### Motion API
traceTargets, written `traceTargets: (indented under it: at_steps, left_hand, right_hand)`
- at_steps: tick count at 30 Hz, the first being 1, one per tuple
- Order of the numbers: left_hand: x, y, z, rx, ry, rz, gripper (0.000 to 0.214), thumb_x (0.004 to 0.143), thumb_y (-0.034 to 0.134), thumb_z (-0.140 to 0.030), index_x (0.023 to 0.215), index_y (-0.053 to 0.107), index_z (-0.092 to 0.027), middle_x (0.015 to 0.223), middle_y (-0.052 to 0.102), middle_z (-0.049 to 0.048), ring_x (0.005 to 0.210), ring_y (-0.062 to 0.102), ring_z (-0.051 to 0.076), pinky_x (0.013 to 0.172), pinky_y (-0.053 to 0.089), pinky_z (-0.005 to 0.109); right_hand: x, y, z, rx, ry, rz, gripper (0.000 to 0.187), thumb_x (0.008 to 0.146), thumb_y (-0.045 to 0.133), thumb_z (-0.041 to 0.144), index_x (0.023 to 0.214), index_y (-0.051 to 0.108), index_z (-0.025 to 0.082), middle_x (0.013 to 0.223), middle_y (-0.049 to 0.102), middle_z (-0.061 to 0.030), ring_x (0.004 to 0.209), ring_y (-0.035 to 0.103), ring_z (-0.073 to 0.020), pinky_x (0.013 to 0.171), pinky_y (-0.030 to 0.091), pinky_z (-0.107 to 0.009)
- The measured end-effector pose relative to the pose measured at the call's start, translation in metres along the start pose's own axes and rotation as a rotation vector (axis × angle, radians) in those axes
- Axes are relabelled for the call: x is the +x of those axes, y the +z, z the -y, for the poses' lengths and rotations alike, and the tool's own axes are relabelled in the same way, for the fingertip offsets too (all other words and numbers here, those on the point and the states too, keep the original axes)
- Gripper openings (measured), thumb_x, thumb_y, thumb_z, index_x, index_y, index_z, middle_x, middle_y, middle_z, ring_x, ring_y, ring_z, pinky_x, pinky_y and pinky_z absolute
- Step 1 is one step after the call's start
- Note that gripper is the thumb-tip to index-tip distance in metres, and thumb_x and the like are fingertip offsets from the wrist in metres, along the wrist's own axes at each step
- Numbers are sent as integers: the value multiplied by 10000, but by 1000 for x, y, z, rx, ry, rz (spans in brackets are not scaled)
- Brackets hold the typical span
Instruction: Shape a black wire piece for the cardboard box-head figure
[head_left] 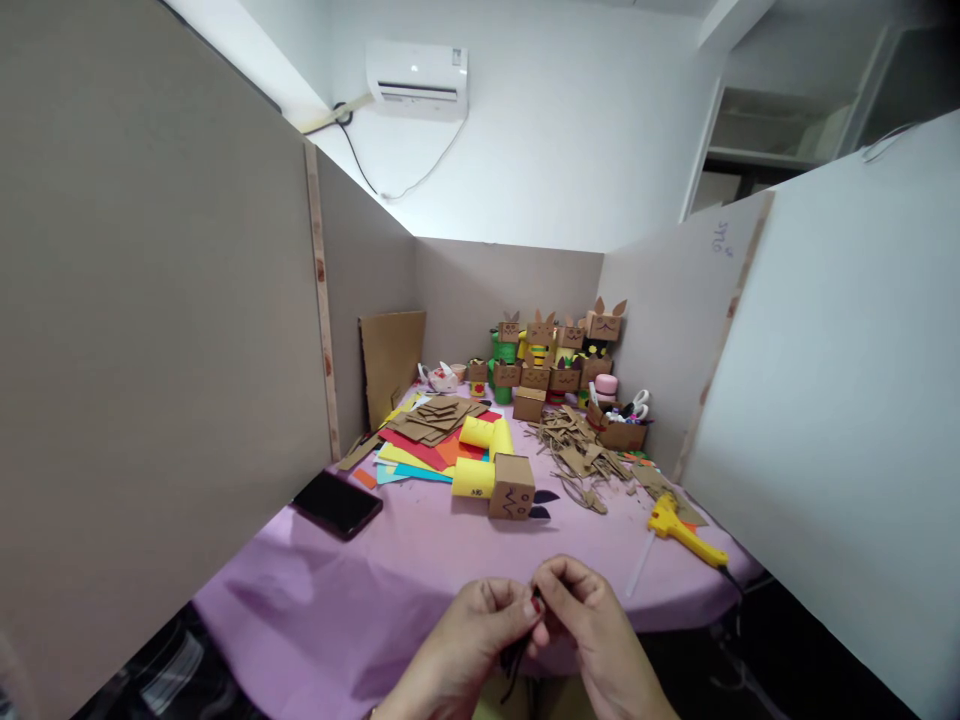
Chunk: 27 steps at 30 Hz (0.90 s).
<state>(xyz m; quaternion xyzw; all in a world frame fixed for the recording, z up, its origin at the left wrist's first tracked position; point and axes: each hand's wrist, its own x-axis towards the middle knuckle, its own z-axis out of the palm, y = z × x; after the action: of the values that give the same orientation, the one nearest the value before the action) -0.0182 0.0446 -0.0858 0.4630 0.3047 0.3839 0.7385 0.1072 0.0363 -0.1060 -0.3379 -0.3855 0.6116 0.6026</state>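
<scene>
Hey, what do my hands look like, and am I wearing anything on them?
No gloves or sleeves show on either arm. Your left hand has a red thumbnail, apparently polished, and perhaps a bracelet edge at the wrist. Your right hand shows no ring.

Purple handwritten marks (721, 239) on the right partition (675, 335), not legible.

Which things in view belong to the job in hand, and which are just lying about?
Likely in the job:
- black strips, between left hand and right hand
- box-headed figure, nearest finished piece
- glue gun, probably

Likely just lying about:
- phone
- cardboard scraps
- scissors, not in use
</scene>
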Motion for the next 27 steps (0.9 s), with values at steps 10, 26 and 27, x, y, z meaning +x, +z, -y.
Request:
traceTargets:
  at_steps: [10,26,27]
  left_hand:
    - [11,-19,4,-74,112,-110,247,621,748,-350,617,650,-123,569,610,11,528,480,103,553,315,225]
    - [10,-26,4,-64,140,-177,270,646,725,-366,626,547,-165,576,637,-8,414,335,52,447,170,217]
    - [10,-25,4,-68,142,-171,276,648,722,-363,614,531,-167,543,614,-18,405,322,48,443,160,216]
  right_hand:
    - [-3,-18,-43,-83,-74,136,595,525,796,522,993,626,196,923,684,-66,862,609,-195,744,459,-285]
    - [2,-31,-31,40,231,244,395,540,823,310,871,648,183,573,654,29,294,411,5,336,215,-117]
    - [2,-30,-31,67,234,221,374,542,817,316,853,658,183,546,635,36,301,402,4,341,215,-116]
